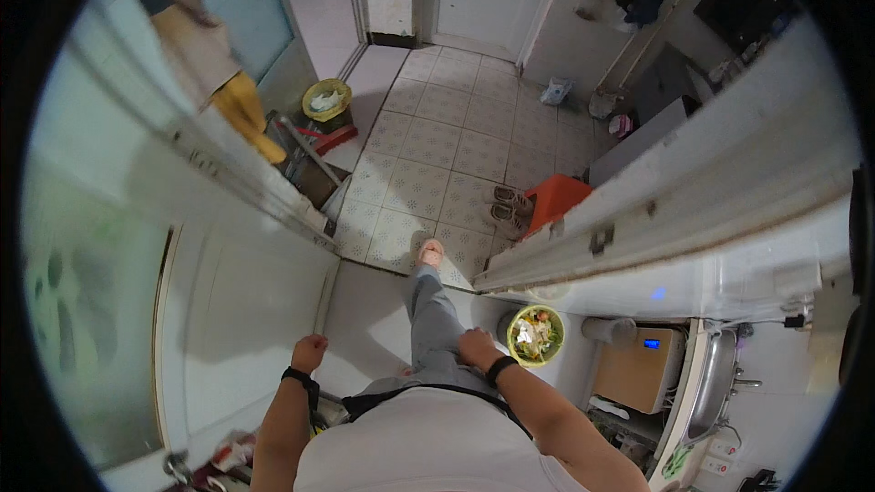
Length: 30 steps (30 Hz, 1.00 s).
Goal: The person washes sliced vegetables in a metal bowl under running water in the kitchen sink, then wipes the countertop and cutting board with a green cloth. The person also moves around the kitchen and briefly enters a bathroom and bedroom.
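Note:
My left hand [310, 353] hangs at my side in a loose fist near a white door panel, with a black band on its wrist. Nothing shows in it. Beside my right thigh, my right hand [478, 347] has its fingers curled, with no object visible in it; its wrist also bears a black band. Just to the right of that hand, apart from it, stands a waste bin [562, 338] with a yellow liner, full of food scraps and paper. One leg in grey trousers [434, 314] is forward, its foot in a pink slipper [431, 253] at the doorway.
Past the threshold lies a tiled floor [417, 178] with a pair of shoes [509, 210] by an orange stool [555, 201]. A second lined bin [327, 104] and a red dustpan [335, 141] stand left. At right are a gold-fronted appliance [629, 369] and a steel sink [711, 383].

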{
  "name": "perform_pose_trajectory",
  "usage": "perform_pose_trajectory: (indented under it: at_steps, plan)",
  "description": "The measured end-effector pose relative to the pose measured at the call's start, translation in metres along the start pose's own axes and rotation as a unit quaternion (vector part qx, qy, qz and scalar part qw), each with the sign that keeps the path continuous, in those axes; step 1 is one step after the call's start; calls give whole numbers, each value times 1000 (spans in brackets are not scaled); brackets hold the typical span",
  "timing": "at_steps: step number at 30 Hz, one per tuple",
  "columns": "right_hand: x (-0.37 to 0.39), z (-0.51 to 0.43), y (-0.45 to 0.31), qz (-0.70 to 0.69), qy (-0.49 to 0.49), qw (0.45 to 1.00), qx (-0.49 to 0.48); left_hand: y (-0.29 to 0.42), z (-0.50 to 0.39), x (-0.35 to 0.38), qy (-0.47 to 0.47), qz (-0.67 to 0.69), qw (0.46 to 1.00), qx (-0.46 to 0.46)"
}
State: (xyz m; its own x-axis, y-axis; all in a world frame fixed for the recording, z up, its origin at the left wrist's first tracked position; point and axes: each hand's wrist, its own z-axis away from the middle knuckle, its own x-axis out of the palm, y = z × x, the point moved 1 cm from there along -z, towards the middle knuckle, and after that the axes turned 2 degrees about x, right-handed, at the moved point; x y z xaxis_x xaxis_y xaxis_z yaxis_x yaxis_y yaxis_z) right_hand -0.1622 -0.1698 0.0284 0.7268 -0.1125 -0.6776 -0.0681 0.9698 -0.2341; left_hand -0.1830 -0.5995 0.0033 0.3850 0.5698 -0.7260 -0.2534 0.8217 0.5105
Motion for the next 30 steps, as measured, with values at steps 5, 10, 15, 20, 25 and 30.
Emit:
perform_pose_trajectory:
  at_steps: [5,10,15,20,25,30]
  plan:
    - [-147,-128,17,-72,-89,993,26,19,-90,-22,-162,-184,961,125]
    - [-238,-217,51,-93,-115,989,2,72,-184,-71,-217,-47,975,20]
    - [-293,-291,104,-85,-215,973,-17,164,-296,-111,-234,87,965,79]
    - [-357,-376,156,-144,-198,969,-28,169,-438,-138,-158,140,977,-42]
    - [-481,-459,227,-428,115,868,225,127,-597,-184,-160,-193,968,-19]
    - [-627,-507,252,-327,248,866,284,176,-721,-298,-25,-1,984,-178]
